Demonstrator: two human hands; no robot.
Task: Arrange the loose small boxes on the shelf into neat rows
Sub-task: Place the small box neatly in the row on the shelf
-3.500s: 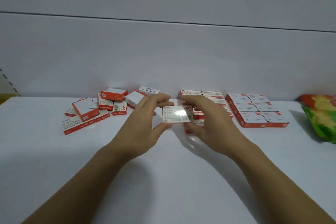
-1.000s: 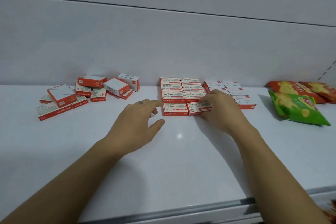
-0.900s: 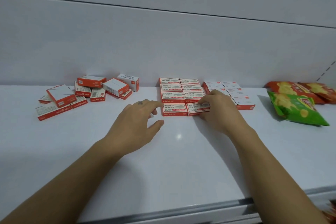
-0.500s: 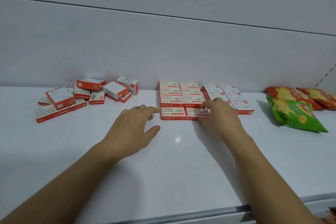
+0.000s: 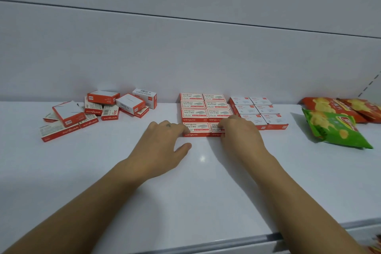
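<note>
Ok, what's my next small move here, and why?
Probably lift the left hand and reach for a box in the jumbled pile at left. The front pair of staple boxes looks flush with the grid, the right hand resting on it, so that row seems done.

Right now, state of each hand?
Left hand: open, fingertips against the front-left box.
Right hand: lying on the front-right box; grip cannot be told.

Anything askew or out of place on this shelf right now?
Yes: the loose pile of small boxes at the left lies jumbled, boxes tilted and overlapping, unlike the squared block in the middle. Nothing looks spilled or damaged.
</note>
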